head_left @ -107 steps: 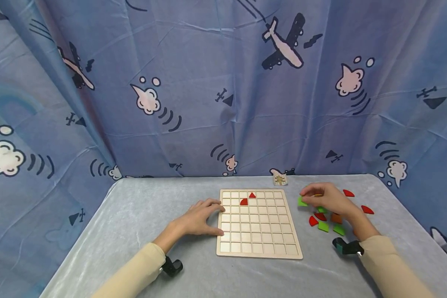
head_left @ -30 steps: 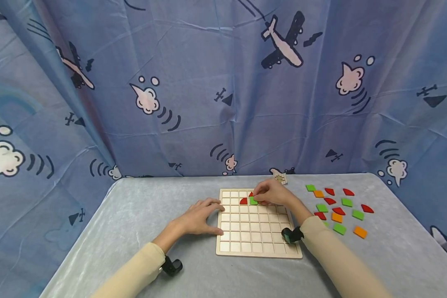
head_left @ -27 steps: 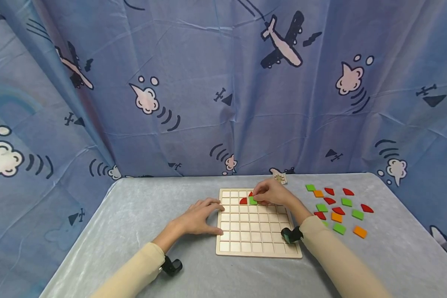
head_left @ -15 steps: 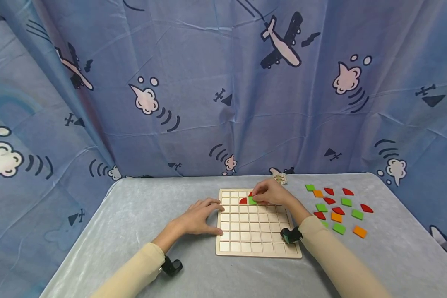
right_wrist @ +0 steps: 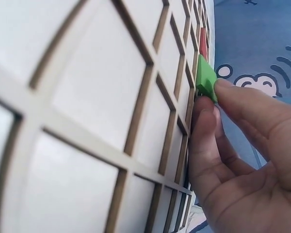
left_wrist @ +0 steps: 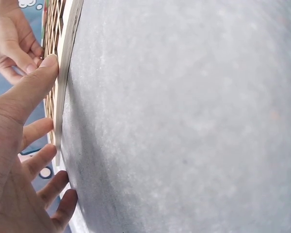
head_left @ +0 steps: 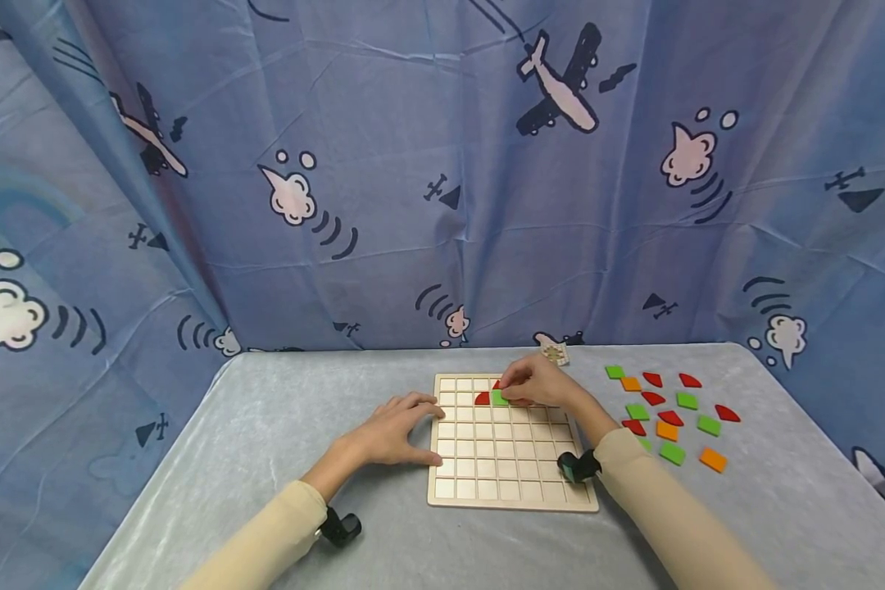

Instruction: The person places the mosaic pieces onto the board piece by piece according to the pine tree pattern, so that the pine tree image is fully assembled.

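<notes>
In the head view, the left hand [head_left: 392,432] lies with its fingers spread against the left edge of the gridded board [head_left: 497,469]; the right hand [head_left: 542,383] pinches a green tile [head_left: 499,397] at the board's far part – just right of a red quarter-round [head_left: 483,399] and nearer than a small red piece [head_left: 496,384]; loose coloured pieces [head_left: 667,430] lie on the surface [head_left: 302,410] to the right. In the left wrist view, the thumb touches the board's edge, fingers apart; in the right wrist view, thumb and fingertips clamp the green tile, which looks tilted – whether it sits in a cell cannot be told.
</notes>
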### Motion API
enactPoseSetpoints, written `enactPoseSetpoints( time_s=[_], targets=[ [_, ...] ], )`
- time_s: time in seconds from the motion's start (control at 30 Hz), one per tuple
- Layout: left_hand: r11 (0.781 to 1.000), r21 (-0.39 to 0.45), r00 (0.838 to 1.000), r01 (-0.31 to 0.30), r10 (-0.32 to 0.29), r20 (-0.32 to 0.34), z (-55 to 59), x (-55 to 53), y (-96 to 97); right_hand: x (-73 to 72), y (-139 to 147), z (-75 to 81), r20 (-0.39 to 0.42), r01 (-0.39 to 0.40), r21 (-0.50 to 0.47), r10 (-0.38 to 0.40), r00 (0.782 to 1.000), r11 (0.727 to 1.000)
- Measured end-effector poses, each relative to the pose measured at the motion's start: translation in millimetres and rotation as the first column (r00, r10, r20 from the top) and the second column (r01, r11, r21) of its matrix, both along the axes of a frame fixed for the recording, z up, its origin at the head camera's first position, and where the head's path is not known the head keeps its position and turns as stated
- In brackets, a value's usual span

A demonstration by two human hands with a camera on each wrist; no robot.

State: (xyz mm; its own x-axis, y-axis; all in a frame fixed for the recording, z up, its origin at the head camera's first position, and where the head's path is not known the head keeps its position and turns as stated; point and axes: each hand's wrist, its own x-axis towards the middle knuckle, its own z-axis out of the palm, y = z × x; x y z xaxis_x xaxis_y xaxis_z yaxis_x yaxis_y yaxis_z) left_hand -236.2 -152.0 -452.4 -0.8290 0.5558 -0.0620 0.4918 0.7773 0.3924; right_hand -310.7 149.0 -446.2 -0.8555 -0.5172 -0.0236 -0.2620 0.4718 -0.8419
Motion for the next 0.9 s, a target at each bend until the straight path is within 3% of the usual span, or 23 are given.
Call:
enactPoseSetpoints(
  time_s=[0.43,0.67,0.9],
  targets=[
    [1.000,-0.004,1.000,-0.002,0.002,-0.010,-1.2,-1.2,0.1,3.6,16,5.7,-0.074,0.002,0.051,0.002,0.997,0.999],
    [1.000,0.000,1.000,-0.002,0.002,-0.004,0.9,-0.1,-0.1,7.9,40,8.3,-0.021,0.043,0.055,-0.042,0.999,0.998],
    [1.000,-0.007,1.000,-0.003,0.003,-0.010,-0.1,0.0,-0.2,16.3,65,13.4,-0.050,0.051,0.070,-0.047,0.998,0.996]
  ],
)
